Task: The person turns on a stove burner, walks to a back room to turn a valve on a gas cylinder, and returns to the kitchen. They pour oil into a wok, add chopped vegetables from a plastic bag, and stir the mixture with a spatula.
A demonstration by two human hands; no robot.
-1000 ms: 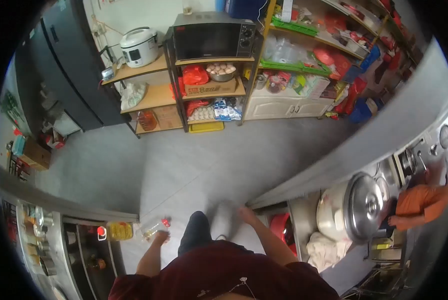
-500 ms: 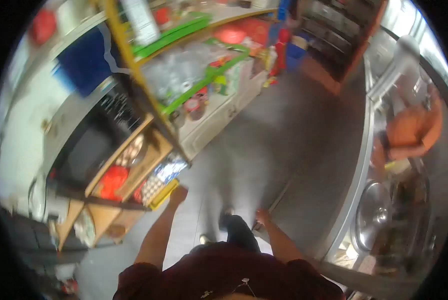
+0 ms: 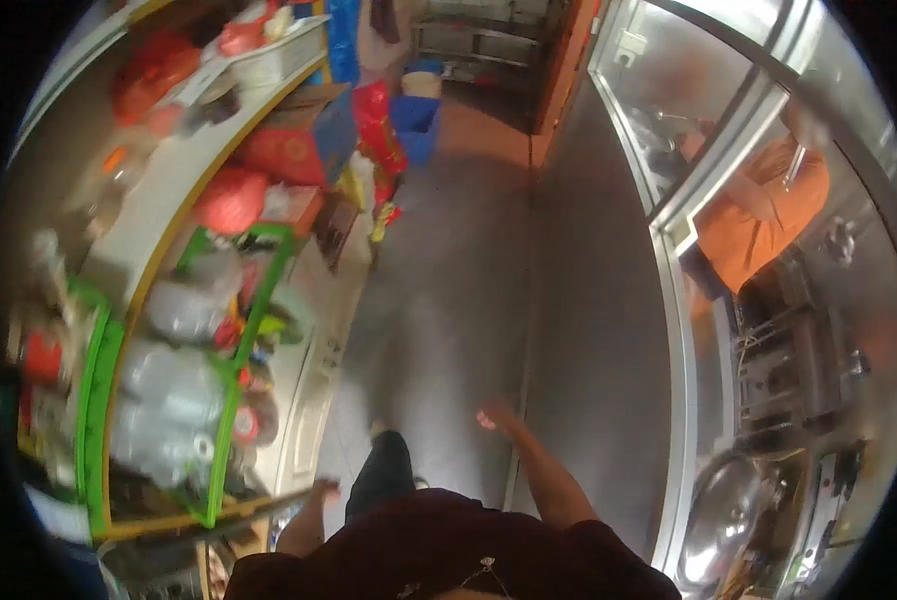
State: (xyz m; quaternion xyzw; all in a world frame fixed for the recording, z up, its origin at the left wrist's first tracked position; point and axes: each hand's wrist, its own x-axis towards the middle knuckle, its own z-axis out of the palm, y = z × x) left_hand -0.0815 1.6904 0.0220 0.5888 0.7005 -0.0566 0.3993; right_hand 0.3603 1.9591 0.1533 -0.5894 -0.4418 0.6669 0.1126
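My left hand hangs low beside the end of the shelving, near a yellow-edged shelf corner; it is small and blurred. In front of my body on the right, my right hand hangs over the grey floor, close to the grey wall panel. Its fingers look bent but are smeared. No object shows in either hand. Nearest on the left is a green-framed rack with clear plastic containers. My dark trouser leg is stepping forward.
A white cabinet lines the left side, with red bags above. Ahead are a blue bin and an orange door edge. Behind the framed glass on the right, a person in an orange shirt stands near a metal lid.
The view has moved forward along the aisle and turned. The microwave and egg shelf have left view; the green rack is nearer. My left hand is lower, away from the yellow tray.
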